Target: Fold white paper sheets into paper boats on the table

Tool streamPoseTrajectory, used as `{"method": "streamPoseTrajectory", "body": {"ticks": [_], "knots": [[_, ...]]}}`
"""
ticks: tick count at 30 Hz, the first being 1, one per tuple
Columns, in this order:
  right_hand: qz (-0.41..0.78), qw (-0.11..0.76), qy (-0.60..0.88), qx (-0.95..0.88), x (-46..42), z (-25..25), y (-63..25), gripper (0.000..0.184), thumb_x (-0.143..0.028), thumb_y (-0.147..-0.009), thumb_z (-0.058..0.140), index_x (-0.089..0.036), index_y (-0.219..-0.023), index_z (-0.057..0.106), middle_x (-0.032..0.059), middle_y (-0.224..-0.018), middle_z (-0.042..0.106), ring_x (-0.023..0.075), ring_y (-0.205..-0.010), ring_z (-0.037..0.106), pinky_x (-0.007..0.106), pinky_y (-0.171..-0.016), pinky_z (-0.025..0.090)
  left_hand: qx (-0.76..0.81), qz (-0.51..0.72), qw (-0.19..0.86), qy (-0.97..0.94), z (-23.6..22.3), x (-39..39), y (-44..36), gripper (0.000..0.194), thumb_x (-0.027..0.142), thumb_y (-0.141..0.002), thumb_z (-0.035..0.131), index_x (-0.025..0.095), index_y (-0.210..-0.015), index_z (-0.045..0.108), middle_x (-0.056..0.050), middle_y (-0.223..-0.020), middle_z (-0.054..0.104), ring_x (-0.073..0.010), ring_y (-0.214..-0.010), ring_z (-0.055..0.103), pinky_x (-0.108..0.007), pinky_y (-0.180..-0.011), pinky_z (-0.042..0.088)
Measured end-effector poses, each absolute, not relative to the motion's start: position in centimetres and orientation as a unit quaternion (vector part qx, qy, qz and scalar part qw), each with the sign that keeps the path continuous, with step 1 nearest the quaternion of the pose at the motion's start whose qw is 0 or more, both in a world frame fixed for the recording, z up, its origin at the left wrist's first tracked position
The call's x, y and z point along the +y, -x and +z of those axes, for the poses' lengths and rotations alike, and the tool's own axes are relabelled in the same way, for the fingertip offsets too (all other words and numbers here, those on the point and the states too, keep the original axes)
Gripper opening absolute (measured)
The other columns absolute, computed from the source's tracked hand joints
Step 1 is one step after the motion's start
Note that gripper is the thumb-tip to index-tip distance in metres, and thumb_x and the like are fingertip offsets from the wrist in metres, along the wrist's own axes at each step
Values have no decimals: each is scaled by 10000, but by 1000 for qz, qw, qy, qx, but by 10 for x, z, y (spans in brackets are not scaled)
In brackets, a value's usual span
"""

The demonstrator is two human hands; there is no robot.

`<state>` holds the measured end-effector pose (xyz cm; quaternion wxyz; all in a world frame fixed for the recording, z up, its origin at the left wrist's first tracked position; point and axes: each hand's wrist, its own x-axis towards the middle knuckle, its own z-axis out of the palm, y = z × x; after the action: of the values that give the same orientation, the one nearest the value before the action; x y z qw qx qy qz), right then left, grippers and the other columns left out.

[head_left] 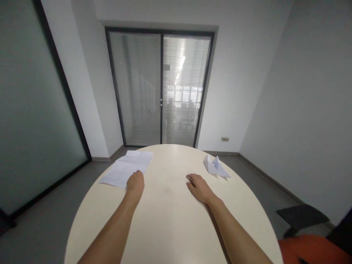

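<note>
My left hand (135, 182) lies over the near right edge of several white paper sheets (123, 170) on the left of the table. Its fingers are curled in, and whether the paper's edge is between them is hidden. On the right, my right hand (199, 187) rests palm down on the tabletop with its thumb and fingers apart and nothing in it. Just beyond that hand, a folded paper boat (216, 167) sits near the table's right edge, its pointed peaks standing up. A gap separates the hand from the boat.
Both forearms rest over a round cream table (167, 220). An orange chair seat (313, 249) with a black armrest (302, 216) stands at the lower right. Beyond the table are glass panels with blinds (162, 88) and white walls. A frosted glass panel (33, 110) is on the left.
</note>
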<state>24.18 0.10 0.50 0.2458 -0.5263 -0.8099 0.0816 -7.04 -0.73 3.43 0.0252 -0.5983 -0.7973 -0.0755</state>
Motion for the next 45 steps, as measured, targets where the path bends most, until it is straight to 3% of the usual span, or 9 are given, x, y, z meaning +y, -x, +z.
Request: {"method": "streamPoseTrajectory", "body": {"ticks": [9, 19, 26, 32, 41, 45], "knots": [[86, 250, 521, -811, 0, 7, -241, 382, -286, -912, 510, -126, -1242, 616, 145, -1238, 653, 267, -1161, 569, 380, -1030, 404, -796, -50, 14, 604, 41, -12, 72, 354, 13, -927, 335, 50, -1103, 640, -212, -1101, 686, -243, -1031, 685, -277, -810, 505], [90, 251, 524, -809, -2, 9, -238, 380, -282, -911, 510, -121, -1238, 619, 148, -1226, 659, 269, -1155, 572, 386, -1027, 408, -802, -61, 22, 593, 45, -12, 71, 361, 50, -933, 336, 84, -1070, 669, -207, -1046, 703, -280, -1002, 695, -321, -746, 516], [89, 255, 527, -806, -3, 10, -234, 368, -276, -907, 515, -133, -1227, 626, 141, -1227, 661, 266, -1157, 575, 383, -1030, 407, -764, -100, 28, 637, 51, -19, 42, 257, 222, -965, 441, 127, -1031, 670, -158, -1035, 712, -258, -974, 690, -309, -725, 485], [98, 262, 515, -810, -4, 11, -228, 358, -264, -904, 515, -152, -1225, 630, 132, -1218, 669, 269, -1141, 585, 399, -1020, 418, -713, -174, -20, 679, 45, -29, 15, 156, 330, -933, 537, 218, -920, 644, -46, -924, 725, -193, -860, 674, -265, -673, 410], [136, 292, 439, -839, -10, 16, -210, 517, -240, -908, 514, -224, -1423, 477, 76, -1122, 711, 222, -1022, 631, 359, -935, 453, -692, -220, -48, 686, 46, -43, -14, 126, 269, -921, 519, 230, -907, 638, -36, -932, 725, -175, -860, 666, -263, -698, 401], [134, 291, 423, -847, -13, 22, -204, 486, -237, -926, 485, -250, -1411, 518, 58, -1065, 729, 216, -968, 643, 343, -916, 452, -673, -230, -60, 701, 50, -48, -22, 121, 279, -915, 530, 232, -896, 641, -30, -923, 735, -182, -857, 671, -269, -701, 408]]}}
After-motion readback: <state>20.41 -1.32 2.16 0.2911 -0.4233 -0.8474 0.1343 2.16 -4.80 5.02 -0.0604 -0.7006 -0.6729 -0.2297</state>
